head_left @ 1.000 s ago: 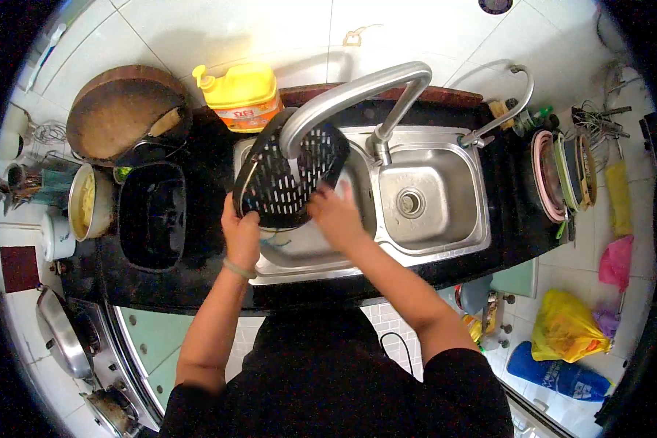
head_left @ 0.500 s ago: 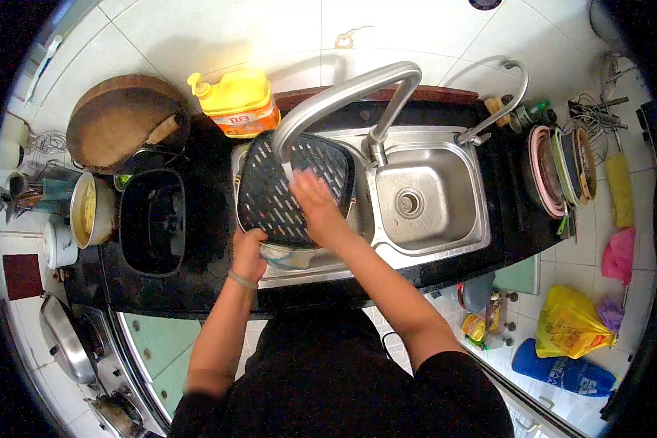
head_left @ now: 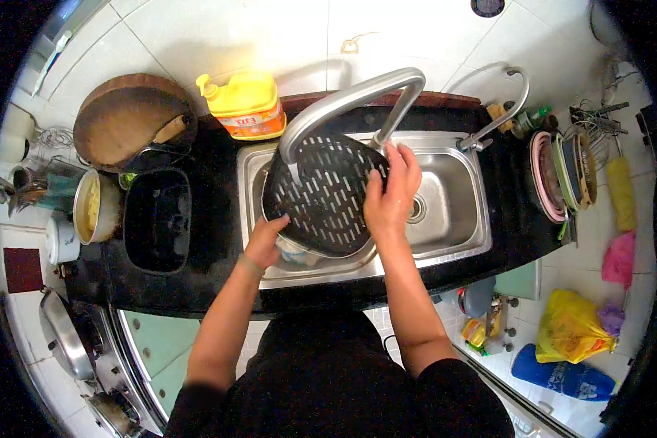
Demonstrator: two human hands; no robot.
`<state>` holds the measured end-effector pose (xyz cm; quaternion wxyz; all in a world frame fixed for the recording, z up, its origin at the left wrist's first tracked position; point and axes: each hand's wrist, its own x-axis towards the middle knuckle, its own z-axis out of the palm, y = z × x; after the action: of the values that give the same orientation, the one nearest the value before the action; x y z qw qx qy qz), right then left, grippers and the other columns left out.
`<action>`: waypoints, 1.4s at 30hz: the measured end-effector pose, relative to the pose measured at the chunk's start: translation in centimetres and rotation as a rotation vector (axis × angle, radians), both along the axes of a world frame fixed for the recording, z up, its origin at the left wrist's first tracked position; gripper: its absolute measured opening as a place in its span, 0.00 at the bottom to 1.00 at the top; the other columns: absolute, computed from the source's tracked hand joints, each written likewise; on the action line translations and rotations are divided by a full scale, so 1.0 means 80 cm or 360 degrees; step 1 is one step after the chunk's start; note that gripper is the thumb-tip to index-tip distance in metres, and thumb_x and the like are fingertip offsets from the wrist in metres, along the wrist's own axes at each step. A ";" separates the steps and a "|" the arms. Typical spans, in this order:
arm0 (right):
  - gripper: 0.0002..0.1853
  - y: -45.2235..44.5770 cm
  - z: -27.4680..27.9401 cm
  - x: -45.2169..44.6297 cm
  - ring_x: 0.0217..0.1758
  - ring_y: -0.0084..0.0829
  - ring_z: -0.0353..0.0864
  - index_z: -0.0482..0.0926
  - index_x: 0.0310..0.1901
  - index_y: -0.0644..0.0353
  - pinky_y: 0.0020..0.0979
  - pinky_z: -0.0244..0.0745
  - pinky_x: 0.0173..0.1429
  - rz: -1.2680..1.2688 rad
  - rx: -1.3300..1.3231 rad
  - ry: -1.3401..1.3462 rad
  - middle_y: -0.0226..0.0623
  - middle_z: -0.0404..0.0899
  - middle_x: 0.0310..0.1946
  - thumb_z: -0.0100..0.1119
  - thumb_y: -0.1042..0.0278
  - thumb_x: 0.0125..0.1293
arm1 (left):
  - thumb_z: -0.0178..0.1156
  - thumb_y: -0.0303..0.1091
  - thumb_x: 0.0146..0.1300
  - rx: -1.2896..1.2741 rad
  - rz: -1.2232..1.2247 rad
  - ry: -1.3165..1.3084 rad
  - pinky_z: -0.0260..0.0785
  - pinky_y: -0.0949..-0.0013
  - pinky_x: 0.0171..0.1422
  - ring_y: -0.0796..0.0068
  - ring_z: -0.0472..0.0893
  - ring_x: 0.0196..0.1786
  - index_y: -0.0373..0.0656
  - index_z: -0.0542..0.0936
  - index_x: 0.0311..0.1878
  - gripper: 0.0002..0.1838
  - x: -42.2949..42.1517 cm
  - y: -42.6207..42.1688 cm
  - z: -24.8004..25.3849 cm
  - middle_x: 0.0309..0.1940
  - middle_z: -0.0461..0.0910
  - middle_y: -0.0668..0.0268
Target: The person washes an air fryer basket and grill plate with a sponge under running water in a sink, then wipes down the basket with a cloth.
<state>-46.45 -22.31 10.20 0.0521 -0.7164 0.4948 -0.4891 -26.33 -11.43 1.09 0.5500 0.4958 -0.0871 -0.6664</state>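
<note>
My two hands, left [head_left: 264,243] and right [head_left: 393,196], grasp one slotted tray [head_left: 321,191] by its edges, fingers curled, above the left of two basins; one yellow jug [head_left: 247,106] bears red characters.

Has white-tiled walls [head_left: 219,36] with thin joints, brightest along the top and greyer toward the right. Bears a dark round fitting [head_left: 488,6] high up and a dark red square [head_left: 23,270] at far left. Includes a glossy black counter [head_left: 215,182], a reddish-brown strip [head_left: 452,101] behind, pale green panels [head_left: 152,342] below, a stove [head_left: 106,339] at lower left and pale floor tiles [head_left: 250,337].
</note>
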 end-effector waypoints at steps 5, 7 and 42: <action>0.30 0.026 -0.015 -0.034 0.57 0.46 0.65 0.60 0.62 0.63 0.39 0.58 0.62 0.0191 0.0540 -0.0307 0.51 0.65 0.55 0.54 0.78 0.55 | 0.52 0.37 0.65 0.0141 0.0073 -0.0073 0.75 0.59 0.47 0.64 0.81 0.42 0.34 0.73 0.48 0.16 -0.015 -0.031 0.000 0.42 0.79 0.59; 0.29 0.033 -0.009 -0.037 0.57 0.45 0.65 0.64 0.59 0.62 0.40 0.59 0.61 0.0068 0.0220 -0.0030 0.50 0.65 0.55 0.55 0.80 0.53 | 0.51 0.36 0.65 0.0156 -0.0013 -0.0063 0.75 0.59 0.47 0.64 0.81 0.41 0.34 0.73 0.48 0.15 -0.017 -0.029 0.002 0.42 0.79 0.58; 0.20 0.024 -0.127 -0.008 0.48 0.37 0.75 0.70 0.53 0.64 0.32 0.75 0.44 0.0598 0.1622 -0.0681 0.47 0.72 0.49 0.57 0.65 0.61 | 0.48 0.17 0.47 -0.0331 0.0331 -0.1904 0.64 0.70 0.53 0.65 0.75 0.45 0.36 0.66 0.52 0.24 0.019 0.028 0.051 0.40 0.74 0.56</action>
<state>-47.11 -20.41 0.05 0.5748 -0.5617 0.5107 -0.3054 -24.78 -9.19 5.18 0.5135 0.7334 -0.3961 -0.2037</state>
